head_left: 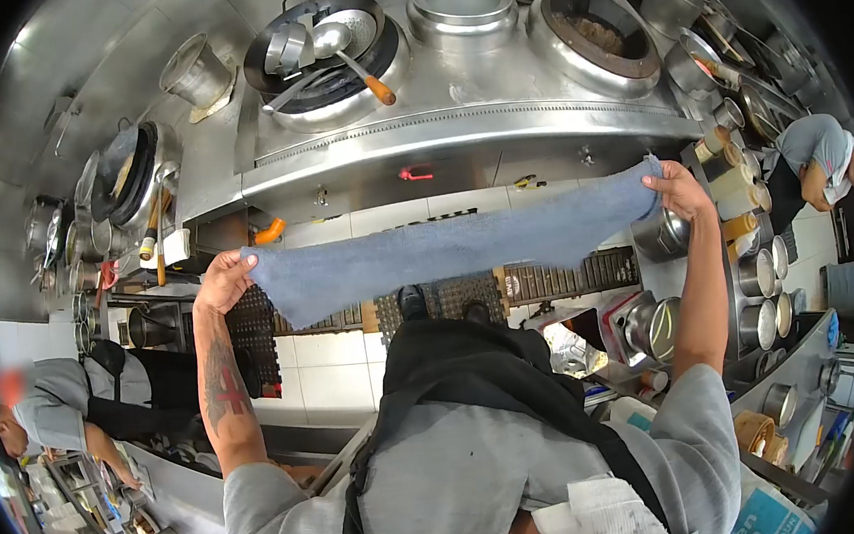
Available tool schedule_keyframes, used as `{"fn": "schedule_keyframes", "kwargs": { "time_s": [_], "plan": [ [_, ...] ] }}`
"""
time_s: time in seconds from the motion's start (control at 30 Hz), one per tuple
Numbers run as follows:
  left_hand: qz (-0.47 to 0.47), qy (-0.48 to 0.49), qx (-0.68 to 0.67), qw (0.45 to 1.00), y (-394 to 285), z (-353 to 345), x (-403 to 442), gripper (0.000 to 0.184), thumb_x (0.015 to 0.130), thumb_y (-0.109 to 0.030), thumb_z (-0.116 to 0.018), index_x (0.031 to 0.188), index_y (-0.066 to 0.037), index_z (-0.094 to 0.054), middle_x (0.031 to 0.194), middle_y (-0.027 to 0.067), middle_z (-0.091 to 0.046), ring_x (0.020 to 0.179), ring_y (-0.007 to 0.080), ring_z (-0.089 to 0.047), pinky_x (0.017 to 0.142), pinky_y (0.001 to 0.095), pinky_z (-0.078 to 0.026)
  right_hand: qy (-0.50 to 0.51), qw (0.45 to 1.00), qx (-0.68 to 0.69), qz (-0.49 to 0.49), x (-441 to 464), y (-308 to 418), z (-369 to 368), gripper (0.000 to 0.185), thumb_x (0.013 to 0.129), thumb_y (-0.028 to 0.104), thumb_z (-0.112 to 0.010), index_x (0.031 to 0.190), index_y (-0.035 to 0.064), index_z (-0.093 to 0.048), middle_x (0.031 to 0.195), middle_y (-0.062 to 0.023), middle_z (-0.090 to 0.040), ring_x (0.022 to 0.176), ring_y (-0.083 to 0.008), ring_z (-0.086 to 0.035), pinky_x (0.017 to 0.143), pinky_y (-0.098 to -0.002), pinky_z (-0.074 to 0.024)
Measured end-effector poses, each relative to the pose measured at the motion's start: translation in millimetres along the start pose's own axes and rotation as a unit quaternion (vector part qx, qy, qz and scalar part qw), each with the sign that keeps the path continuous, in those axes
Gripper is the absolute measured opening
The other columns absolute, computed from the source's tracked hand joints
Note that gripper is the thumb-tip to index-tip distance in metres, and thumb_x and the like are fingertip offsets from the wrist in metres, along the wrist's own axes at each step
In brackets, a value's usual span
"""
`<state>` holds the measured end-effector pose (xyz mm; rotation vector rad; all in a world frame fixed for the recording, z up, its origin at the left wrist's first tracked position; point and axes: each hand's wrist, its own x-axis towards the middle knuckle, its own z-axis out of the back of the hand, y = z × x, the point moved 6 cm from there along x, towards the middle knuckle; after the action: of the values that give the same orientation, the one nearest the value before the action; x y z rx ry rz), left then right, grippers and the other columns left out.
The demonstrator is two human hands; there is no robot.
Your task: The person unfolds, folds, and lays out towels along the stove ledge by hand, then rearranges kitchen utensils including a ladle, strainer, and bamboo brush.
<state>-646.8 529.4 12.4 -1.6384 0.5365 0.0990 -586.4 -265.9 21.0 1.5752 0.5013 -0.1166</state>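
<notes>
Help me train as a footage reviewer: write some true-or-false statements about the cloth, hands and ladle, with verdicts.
The left hand grips one end of the cloth. True.
The right hand is empty. False: it grips the cloth's other end.
The cloth is bunched into a ball. False: it is stretched between the hands.
The ladle has an orange-brown handle. True.
The ladle lies on the floor. False: it lies over the wok.

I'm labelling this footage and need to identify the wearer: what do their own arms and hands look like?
The left hand and right hand are bare, with no gloves. Short grey sleeves cover the upper arms. The left forearm bears a dark tattoo and a red, cross-like mark.
</notes>
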Motion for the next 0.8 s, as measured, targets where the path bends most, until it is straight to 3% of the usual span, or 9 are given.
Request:
{"fn": "schedule_keyframes", "kwargs": {
  "time_s": [0.17,0.27,0.33,0.43,0.47,0.53,0.63,0.67,0.8],
  "plan": [
    [-0.092,-0.077,0.031,0.992,-38.9,6.2,0.4,0.019,0.100,-0.017,-0.061,0.108,-0.003,-0.071,0.101,0.0072,-0.074,0.091,0.0161,-0.070,0.086,0.0323,-0.055,0.005,0.996,-0.080,0.039,3.8,43.4,7.5,0.021,0.095,0.004,-0.063,0.114,-0.0045,-0.062,0.107,-0.0082,-0.072,0.101,-0.0170,-0.069,0.089,-0.0341,-0.0562],
    [-0.175,-0.141,0.046,0.973,-86.3,26.2,7.6,0.015,0.100,-0.014,-0.061,0.105,-0.004,-0.071,0.101,0.0047,-0.073,0.090,0.0141,-0.068,0.083,0.0311,-0.055,-0.062,0.987,-0.118,0.089,10.8,102.6,16.5,0.022,0.096,0.006,-0.061,0.119,0.0016,-0.061,0.103,-0.0044,-0.071,0.092,-0.0130,-0.068,0.081,-0.0295,-0.0553],
    [-0.229,-0.160,0.041,0.959,-138.2,10.4,6.3,0.013,0.100,-0.012,-0.061,0.104,-0.004,-0.070,0.099,0.0049,-0.073,0.089,0.0141,-0.068,0.083,0.0305,-0.055,-0.164,0.916,-0.335,0.145,7.6,158.3,9.8,0.023,0.098,0.013,-0.062,0.121,0.0090,-0.060,0.097,0.0001,-0.069,0.079,-0.0091,-0.063,0.069,-0.0255,-0.0510],
    [-0.290,-0.154,0.055,0.943,-201.4,5.8,7.3,0.013,0.099,-0.013,-0.062,0.103,-0.002,-0.069,0.095,0.0048,-0.072,0.086,0.0141,-0.067,0.083,0.0295,-0.053,-0.297,0.893,-0.296,0.165,7.4,200.3,18.4,0.022,0.099,0.020,-0.063,0.121,0.0156,-0.060,0.098,0.0024,-0.066,0.075,-0.0068,-0.057,0.061,-0.0241,-0.0453],
    [-0.310,-0.183,0.054,0.931,-217.6,-2.3,5.9,0.013,0.099,-0.014,-0.063,0.102,-0.003,-0.068,0.094,0.0041,-0.072,0.083,0.0122,-0.066,0.079,0.0281,-0.052,-0.297,0.893,-0.294,0.166,16.4,201.7,25.2,0.022,0.099,0.020,-0.063,0.121,0.0156,-0.060,0.098,0.0024,-0.066,0.075,-0.0068,-0.057,0.061,-0.0241,-0.0453],
    [-0.310,-0.191,0.051,0.930,-231.4,0.2,11.8,0.011,0.099,-0.014,-0.064,0.102,-0.004,-0.068,0.093,0.0031,-0.071,0.082,0.0102,-0.064,0.077,0.0268,-0.050,-0.230,0.944,0.016,0.236,33.5,194.7,44.9,0.027,0.097,0.023,-0.066,0.123,0.0192,-0.060,0.104,0.0027,-0.066,0.083,-0.0064,-0.058,0.063,-0.0249,-0.0454],
    [-0.307,-0.198,0.050,0.929,-230.5,9.0,18.1,0.009,0.098,-0.013,-0.065,0.101,-0.006,-0.069,0.092,0.0016,-0.071,0.081,0.0084,-0.063,0.076,0.0257,-0.049,-0.155,0.958,-0.074,0.228,10.1,177.8,-25.1,0.031,0.095,0.024,-0.069,0.125,0.0209,-0.061,0.108,0.0030,-0.065,0.087,-0.0066,-0.059,0.067,-0.0257,-0.0456],
    [-0.306,-0.197,0.050,0.930,-225.6,12.9,20.6,0.008,0.098,-0.013,-0.065,0.101,-0.006,-0.069,0.092,0.0013,-0.071,0.081,0.0086,-0.062,0.077,0.0259,-0.049,-0.171,0.948,-0.182,0.196,21.0,158.9,-23.6,0.034,0.091,0.019,-0.074,0.123,0.0169,-0.065,0.104,0.0048,-0.065,0.090,-0.0062,-0.059,0.070,-0.0256,-0.0464],
    [-0.241,-0.185,0.103,0.947,-186.4,31.8,37.3,0.010,0.097,-0.012,-0.065,0.103,-0.005,-0.068,0.093,0.0014,-0.070,0.082,0.0098,-0.063,0.079,0.0265,-0.049,-0.169,0.958,-0.199,0.118,64.7,99.8,9.2,0.034,0.087,0.005,-0.073,0.121,0.0086,-0.067,0.105,0.0039,-0.068,0.090,-0.0074,-0.062,0.079,-0.0252,-0.0510]
  ]
}}
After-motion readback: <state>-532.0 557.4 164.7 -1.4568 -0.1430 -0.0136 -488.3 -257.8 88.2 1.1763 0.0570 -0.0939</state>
